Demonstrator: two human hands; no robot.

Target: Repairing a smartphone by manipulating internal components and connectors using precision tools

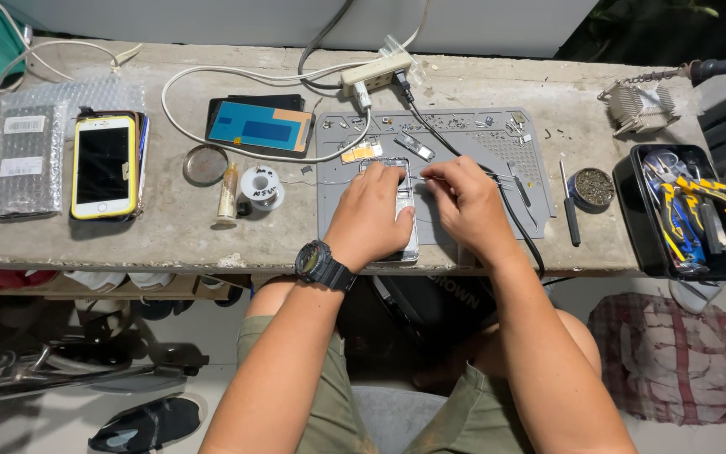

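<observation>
An opened phone body [400,195] lies on a grey work mat [346,202] at the middle of the bench. My left hand [371,217] rests on top of the phone and pins it down, hiding most of it. My right hand [462,202] is closed around a thin metal tool, likely tweezers [506,178], whose tip points left at the phone's upper part. A black watch [323,266] sits on my left wrist. Small parts and screws [413,145] lie on the mat above the phone.
A yellow-cased phone [104,166] and bubble-wrapped packs [28,160] lie at left. Near the mat are a dark screen panel [260,126], a solder spool [260,185] and a power strip [376,72]. A screwdriver [570,210], round tin [593,187] and black tool tray [684,210] stand right.
</observation>
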